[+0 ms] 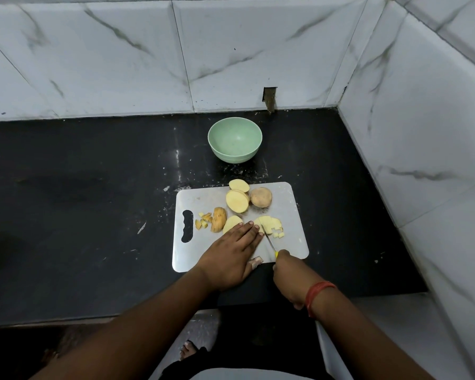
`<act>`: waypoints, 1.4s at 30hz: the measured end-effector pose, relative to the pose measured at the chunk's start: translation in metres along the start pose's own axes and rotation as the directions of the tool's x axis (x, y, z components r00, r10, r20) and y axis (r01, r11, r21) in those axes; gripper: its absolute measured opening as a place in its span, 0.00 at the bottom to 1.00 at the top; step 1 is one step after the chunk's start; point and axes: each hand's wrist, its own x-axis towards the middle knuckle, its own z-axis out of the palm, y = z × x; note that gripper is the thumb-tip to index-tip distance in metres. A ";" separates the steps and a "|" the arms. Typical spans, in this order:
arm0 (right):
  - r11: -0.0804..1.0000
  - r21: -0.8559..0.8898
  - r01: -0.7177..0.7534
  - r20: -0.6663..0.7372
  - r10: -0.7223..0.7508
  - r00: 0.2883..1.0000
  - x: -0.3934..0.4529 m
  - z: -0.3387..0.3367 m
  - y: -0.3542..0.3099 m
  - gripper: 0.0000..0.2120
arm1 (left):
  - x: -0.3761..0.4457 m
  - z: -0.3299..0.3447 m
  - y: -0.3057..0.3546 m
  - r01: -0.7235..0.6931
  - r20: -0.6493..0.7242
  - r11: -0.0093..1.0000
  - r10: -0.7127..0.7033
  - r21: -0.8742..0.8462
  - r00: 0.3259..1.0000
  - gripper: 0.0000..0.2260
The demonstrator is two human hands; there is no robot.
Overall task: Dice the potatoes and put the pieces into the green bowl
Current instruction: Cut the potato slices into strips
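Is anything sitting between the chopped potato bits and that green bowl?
Yes. The diced pieces lie at the near side of the cutting board, and the uncut potato halves sit on the board's far part, toward the green bowl. Past the board's edge, only bare black counter shows.

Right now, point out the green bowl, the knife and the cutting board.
green bowl (235,139): head view, inner wall.
knife (268,238): head view, middle of blade.
cutting board (292,234): head view, bare right part.

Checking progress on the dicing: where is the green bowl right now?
In the head view, the green bowl sits on the black counter beyond the cutting board, near the tiled back wall.
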 end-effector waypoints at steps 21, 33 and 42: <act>0.998 -0.011 0.058 -0.117 -0.058 0.991 -0.009 0.002 0.003 0.03 | -0.008 -0.009 0.004 0.038 -0.078 0.999 -0.035 0.032 0.996 0.26; 1.000 -0.018 -0.012 -0.055 0.011 0.998 0.005 0.000 -0.019 0.10 | -0.005 -0.009 0.003 0.072 -0.028 0.997 -0.073 -0.016 0.997 0.27; 0.997 -0.066 -0.038 -0.022 0.036 0.999 0.013 0.006 -0.018 0.12 | -0.004 -0.009 0.003 0.070 -0.031 0.998 -0.069 0.009 0.997 0.27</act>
